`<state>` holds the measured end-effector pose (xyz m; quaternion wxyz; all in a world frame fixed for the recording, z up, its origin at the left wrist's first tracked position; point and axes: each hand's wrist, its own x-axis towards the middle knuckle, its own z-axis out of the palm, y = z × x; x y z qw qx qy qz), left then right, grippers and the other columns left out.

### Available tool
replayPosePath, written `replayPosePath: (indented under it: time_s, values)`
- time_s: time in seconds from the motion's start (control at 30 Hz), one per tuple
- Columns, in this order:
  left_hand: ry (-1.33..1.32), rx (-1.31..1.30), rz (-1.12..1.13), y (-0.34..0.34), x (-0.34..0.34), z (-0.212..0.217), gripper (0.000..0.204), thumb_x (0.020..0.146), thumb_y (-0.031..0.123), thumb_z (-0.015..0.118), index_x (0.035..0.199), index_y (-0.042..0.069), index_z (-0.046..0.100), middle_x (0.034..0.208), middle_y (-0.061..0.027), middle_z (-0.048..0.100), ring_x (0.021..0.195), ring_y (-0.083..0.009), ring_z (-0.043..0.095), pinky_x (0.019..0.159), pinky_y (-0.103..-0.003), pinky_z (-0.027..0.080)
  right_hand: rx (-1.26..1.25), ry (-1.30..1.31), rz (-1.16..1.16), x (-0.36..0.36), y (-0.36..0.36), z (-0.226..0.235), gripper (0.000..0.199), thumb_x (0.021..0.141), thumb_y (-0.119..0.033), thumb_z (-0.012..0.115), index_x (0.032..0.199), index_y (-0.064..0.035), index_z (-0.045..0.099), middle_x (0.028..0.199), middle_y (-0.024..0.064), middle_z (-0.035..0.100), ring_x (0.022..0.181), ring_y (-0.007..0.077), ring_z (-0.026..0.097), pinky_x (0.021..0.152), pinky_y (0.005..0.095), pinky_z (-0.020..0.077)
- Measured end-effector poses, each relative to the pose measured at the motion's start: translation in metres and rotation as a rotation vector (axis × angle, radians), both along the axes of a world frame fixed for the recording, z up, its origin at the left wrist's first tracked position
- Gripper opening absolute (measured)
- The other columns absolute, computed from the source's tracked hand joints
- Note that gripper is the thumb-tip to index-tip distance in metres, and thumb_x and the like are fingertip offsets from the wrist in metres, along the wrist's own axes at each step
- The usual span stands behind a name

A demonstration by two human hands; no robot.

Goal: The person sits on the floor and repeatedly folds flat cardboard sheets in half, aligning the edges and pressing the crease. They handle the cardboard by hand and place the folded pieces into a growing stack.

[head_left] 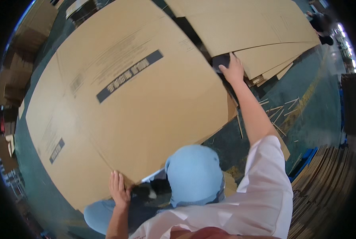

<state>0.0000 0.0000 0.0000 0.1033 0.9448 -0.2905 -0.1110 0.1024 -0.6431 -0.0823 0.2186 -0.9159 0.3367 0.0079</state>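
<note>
A large brown cardboard sheet (146,107), printed with dark bands, spreads across the left and middle in front of me. My left hand (120,189) lies on its near edge, fingers stretched out and together, holding nothing. At the far right corner of that sheet, my right hand (234,71) is stretched out with thumb and fingers around a dark, flat piece (220,63); its kind cannot be made out. The fingertips of this hand meet the near edge of a second stack of cardboard sheets (249,28).
Thin cardboard strips (279,115) litter the green floor (317,103) at right. A stack of cardboard sheets on edge (325,191) stands near right beside something blue (305,163). Brown cartons (14,75) line the far left. Another person (321,24) is at the upper right.
</note>
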Motion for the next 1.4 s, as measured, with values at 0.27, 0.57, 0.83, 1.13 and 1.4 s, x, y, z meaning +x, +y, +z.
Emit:
replayPosePath:
  time_s: [0.27, 0.57, 0.83, 1.13, 1.4]
  values:
    - [-0.038, -0.017, -0.012, -0.002, 0.002, -0.001, 0.063, 0.076, 0.017, 0.064, 0.132, 0.0, 0.04, 0.14, -0.0223, 0.036, 0.13, -0.0419, 0.031, 0.107, -0.051, 0.026, -0.704, -0.027, -0.026, 0.074, -0.034, -0.04, 0.038, 0.085, -0.018, 0.049, 0.12, -0.0025, 0.049, 0.13, 0.0227, 0.045, 0.124, 0.0368, 0.04, 0.102, 0.0503, 0.0303]
    - [-0.064, -0.076, -0.008, -0.011, 0.0, 0.0, 0.067, 0.073, 0.012, 0.063, 0.134, 0.001, 0.037, 0.142, -0.0205, 0.033, 0.132, -0.0406, 0.03, 0.108, -0.049, 0.025, -0.671, -0.629, 0.034, -0.053, -0.027, 0.214, 0.034, 0.077, -0.02, 0.067, 0.107, -0.0083, 0.055, 0.077, 0.0131, 0.064, 0.075, 0.0317, 0.064, 0.066, 0.0407, 0.0503]
    - [-0.116, -0.115, 0.028, -0.009, -0.01, 0.012, 0.07, 0.068, 0.006, 0.067, 0.133, 0.003, 0.04, 0.142, -0.0185, 0.035, 0.132, -0.0364, 0.031, 0.108, -0.043, 0.026, -0.945, -1.396, -0.178, -0.165, 0.063, 0.43, 0.046, 0.074, -0.042, 0.073, 0.092, -0.0012, 0.063, 0.082, 0.0128, 0.066, 0.073, 0.0269, 0.062, 0.069, 0.0358, 0.048]
    - [-0.132, -0.168, 0.0, -0.027, -0.001, 0.008, 0.072, 0.065, 0.005, 0.072, 0.131, 0.003, 0.043, 0.14, -0.0142, 0.039, 0.131, -0.0323, 0.034, 0.107, -0.041, 0.03, 0.59, -0.962, -0.9, -0.283, -0.178, 0.135, 0.051, 0.08, -0.026, 0.067, 0.123, -0.003, 0.052, 0.121, 0.0103, 0.055, 0.107, 0.0274, 0.052, 0.088, 0.0469, 0.0425]
    - [-0.161, -0.11, 0.003, -0.011, -0.009, 0.013, 0.079, 0.063, 0.004, 0.073, 0.134, 0.005, 0.04, 0.142, -0.0131, 0.036, 0.131, -0.0325, 0.033, 0.105, -0.042, 0.031, 1.142, -1.08, -0.859, -0.24, 0.012, -0.038, 0.041, 0.083, -0.005, 0.06, 0.121, 0.0033, 0.048, 0.116, 0.0119, 0.056, 0.102, 0.0263, 0.056, 0.086, 0.0416, 0.0471]
